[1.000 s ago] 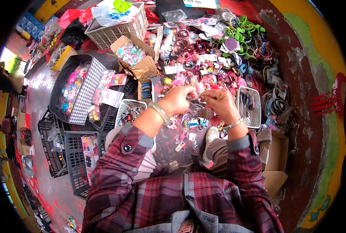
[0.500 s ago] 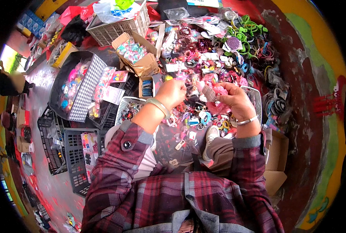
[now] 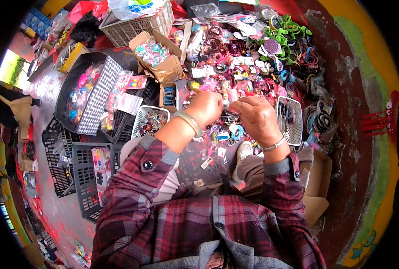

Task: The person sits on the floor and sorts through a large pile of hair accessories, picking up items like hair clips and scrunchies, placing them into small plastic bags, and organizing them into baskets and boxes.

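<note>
My left hand (image 3: 205, 109) is closed, its thumb side turned toward my right hand. My right hand (image 3: 255, 117) is beside it, back up, with fingers bent and pressed together. Between the fingertips something small and pale seems to be pinched, but the hands hide most of it and its kind cannot be made out. Below and beyond both hands spreads a pile of hair accessories (image 3: 248, 85), with pink bows, hair ties, beads and white cards. A small white basket (image 3: 139, 117) of small pieces stands left of my left wrist, and another white basket (image 3: 301, 123) stands right of my right hand.
Further left are an open black box with a houndstooth side (image 3: 98, 101) and black crates (image 3: 81, 179). Cardboard boxes (image 3: 170, 71) and a beige crate (image 3: 141, 29) stand beyond. Green headbands (image 3: 289, 33) lie far right; an open carton (image 3: 318, 179) is beside my right knee.
My right hand has moved left toward my left hand and turned its back up. The pink ruffled piece with a grey checked part, seen at its fingers before, is now hidden or gone.
</note>
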The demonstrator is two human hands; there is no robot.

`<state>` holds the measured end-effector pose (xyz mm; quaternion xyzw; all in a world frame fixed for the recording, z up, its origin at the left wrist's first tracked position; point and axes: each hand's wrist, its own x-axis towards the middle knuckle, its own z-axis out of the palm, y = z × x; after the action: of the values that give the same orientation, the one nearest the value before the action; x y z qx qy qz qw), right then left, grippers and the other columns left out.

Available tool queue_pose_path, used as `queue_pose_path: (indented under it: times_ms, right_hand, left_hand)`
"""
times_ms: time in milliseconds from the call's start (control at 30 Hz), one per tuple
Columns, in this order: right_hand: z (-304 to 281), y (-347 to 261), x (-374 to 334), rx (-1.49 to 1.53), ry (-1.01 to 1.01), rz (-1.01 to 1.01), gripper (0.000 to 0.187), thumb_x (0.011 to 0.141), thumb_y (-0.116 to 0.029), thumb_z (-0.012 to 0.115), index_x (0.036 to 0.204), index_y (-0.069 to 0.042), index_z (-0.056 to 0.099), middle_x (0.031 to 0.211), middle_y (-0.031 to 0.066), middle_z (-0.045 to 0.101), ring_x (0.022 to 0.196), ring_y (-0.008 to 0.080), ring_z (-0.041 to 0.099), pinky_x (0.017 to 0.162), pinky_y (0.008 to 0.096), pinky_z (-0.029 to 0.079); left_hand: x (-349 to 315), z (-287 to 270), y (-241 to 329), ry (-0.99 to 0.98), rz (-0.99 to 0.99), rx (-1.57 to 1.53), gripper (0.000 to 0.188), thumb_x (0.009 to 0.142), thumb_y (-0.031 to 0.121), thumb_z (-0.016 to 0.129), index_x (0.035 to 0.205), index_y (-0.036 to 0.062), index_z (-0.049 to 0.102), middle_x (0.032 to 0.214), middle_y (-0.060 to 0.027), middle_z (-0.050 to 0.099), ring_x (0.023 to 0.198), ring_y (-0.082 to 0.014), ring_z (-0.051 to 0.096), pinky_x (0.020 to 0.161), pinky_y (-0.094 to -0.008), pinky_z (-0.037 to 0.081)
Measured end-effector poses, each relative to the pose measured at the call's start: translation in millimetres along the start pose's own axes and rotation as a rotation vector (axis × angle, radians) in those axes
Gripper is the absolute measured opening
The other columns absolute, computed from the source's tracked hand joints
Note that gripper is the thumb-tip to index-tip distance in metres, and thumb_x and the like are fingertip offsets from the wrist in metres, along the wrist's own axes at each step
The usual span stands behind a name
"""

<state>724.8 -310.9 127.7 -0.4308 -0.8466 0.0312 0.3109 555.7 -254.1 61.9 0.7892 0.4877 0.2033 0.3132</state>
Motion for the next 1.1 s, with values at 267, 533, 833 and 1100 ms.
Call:
queue_pose_path:
  times_ms: [267, 533, 833, 1100]
  right_hand:
    - [14, 5, -5, 0.01, -0.068, 0.156, 0.011, 0.071, -0.002, 0.052, 0.081, -0.005, 0.056, 0.073, 0.0133, 0.058, 0.069, 0.0328, 0.057, 0.061, 0.0402, 0.045]
    - [18, 6, -7, 0.057, -0.089, 0.224, 0.017, 0.067, 0.0, 0.06, 0.082, -0.006, 0.055, 0.075, 0.0114, 0.058, 0.073, 0.0314, 0.057, 0.063, 0.0386, 0.046]
    - [22, 3, -4, 0.13, 0.088, 0.309, 0.024, 0.067, -0.006, 0.062, 0.091, -0.008, 0.059, 0.082, 0.0136, 0.059, 0.079, 0.0337, 0.057, 0.067, 0.0404, 0.047]
    - [32, 18, -15, 0.506, -0.242, 0.818, 0.023, 0.076, -0.016, 0.06, 0.091, 0.001, 0.062, 0.067, 0.0142, 0.062, 0.057, 0.0203, 0.062, 0.054, 0.033, 0.049]
  left_hand:
    - [-7, -1, 8, -0.106, 0.063, -0.014, 0.015, 0.068, 0.01, 0.052, 0.076, 0.0058, 0.064, 0.076, -0.0194, 0.061, 0.076, -0.0361, 0.059, 0.07, -0.0422, 0.047]
    - [-4, -7, 8, -0.239, 0.134, -0.116, 0.022, 0.073, 0.011, 0.047, 0.084, 0.004, 0.064, 0.08, -0.0218, 0.06, 0.078, -0.0366, 0.059, 0.071, -0.0418, 0.047]
    - [-4, -18, 11, -0.297, 0.209, -0.236, 0.02, 0.081, 0.009, 0.049, 0.093, 0.0017, 0.062, 0.08, -0.0123, 0.063, 0.072, -0.0175, 0.061, 0.067, -0.031, 0.047]
    - [-3, -14, 17, -0.006, 0.406, -0.377, 0.017, 0.084, 0.015, 0.055, 0.088, -0.0004, 0.062, 0.079, -0.0081, 0.061, 0.078, -0.0151, 0.059, 0.065, -0.0278, 0.047]
